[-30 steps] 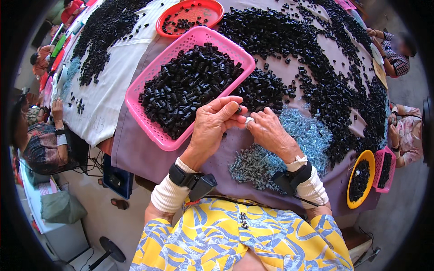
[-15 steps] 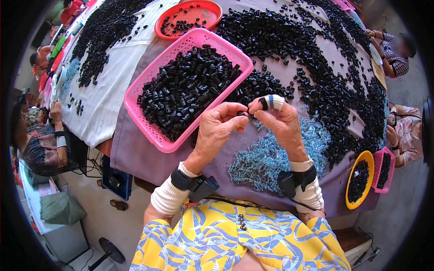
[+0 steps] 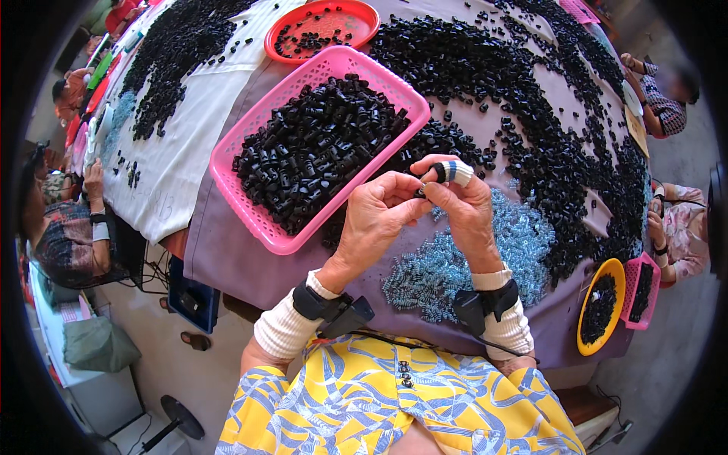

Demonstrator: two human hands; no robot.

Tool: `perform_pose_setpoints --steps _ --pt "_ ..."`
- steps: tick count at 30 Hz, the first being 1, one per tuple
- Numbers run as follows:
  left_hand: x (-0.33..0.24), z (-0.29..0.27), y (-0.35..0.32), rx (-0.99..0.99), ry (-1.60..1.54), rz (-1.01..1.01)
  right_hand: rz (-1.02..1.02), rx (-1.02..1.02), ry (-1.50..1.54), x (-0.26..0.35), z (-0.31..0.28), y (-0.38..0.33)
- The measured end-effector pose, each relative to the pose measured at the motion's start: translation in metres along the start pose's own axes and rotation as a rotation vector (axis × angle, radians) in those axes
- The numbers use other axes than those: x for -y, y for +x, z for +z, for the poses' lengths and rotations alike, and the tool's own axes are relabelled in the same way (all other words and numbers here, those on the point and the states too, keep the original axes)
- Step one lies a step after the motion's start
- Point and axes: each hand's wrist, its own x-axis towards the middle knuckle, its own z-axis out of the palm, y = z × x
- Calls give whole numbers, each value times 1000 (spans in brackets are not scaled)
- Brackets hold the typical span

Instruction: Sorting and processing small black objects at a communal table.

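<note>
Item: left hand and right hand, raised together above the bench near the frame's centre, fingertips meeting. Grip: both hands pinched nearly closed on 1 small black part held between them; the part is largely hidden by the fingers, so its shape cannot be told, though it looks like one of the loose black pieces. Right index finger wears a striped finger wrap. Both wrists carry black strapped devices over white cuffs. At 10 o'clock from the hands: pink basket, rectangular, lattice-walled, heaped with small black parts. At 12 o'clock, beyond the basket: red round tray with a few black parts. At 5 o'clock, just under the right wrist: pile of blue-grey springs on the purple bench cover. From 12 to 3 o'clock: loose black parts spread thickly over the bench. At 4 o'clock, at the bench edge: yellow dish with black parts, a small pink basket beside it. Other people sit at 9 o'clock and 3 o'clock.
</note>
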Motion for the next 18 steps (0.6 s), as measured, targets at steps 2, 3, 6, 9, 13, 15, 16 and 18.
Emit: perform_pose_setpoints --steps 2,3,6,9,13,15,16,18 --pt "-1 0 0 7 -6 -3 -9 -3 25 -1 -2 -1" --pt "-1 0 -1 5 2 -3 -9 -2 26 -2 -2 -1" --pt "-2 0 -1 -9 6 0 2 -8 57 -3 -2 -2" --pt "-3 2 -1 -28 1 4 -42 -1 41 -3 -1 -2" --pt "-3 2 0 -19 2 10 -23 25 106 0 -1 -4" --pt "-3 2 0 -17 8 16 -12 39 131 0 -1 -4" --pt "-2 2 0 -14 13 22 -4 36 144 -1 -2 -4" --pt "-4 2 0 -15 35 26 3 33 156 -3 -4 -5"
